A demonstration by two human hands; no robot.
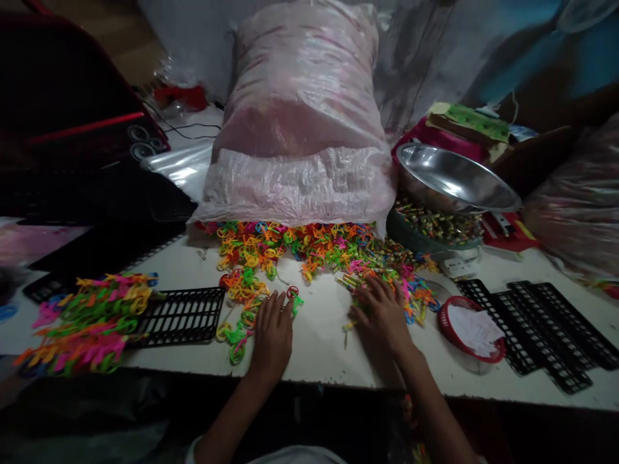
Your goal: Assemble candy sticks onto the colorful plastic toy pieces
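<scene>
My left hand (272, 333) lies flat on the white table (319, 348), fingers stretched out, its fingertips touching a few bright plastic loops (242, 322). My right hand (382, 312) rests palm down with fingers spread on the edge of a heap of coloured loops and small sticks (309, 248). The heap spills from under a big pink plastic sack (300, 129) at the back. Neither hand grips anything.
A black grid tray (181, 316) sits left of my left hand, beside stacked coloured pieces (89, 322). A red basket (471, 328) and more black grids (541, 332) lie at the right. A steel bowl (454, 180) stands behind. A person sits at the far right (556, 84).
</scene>
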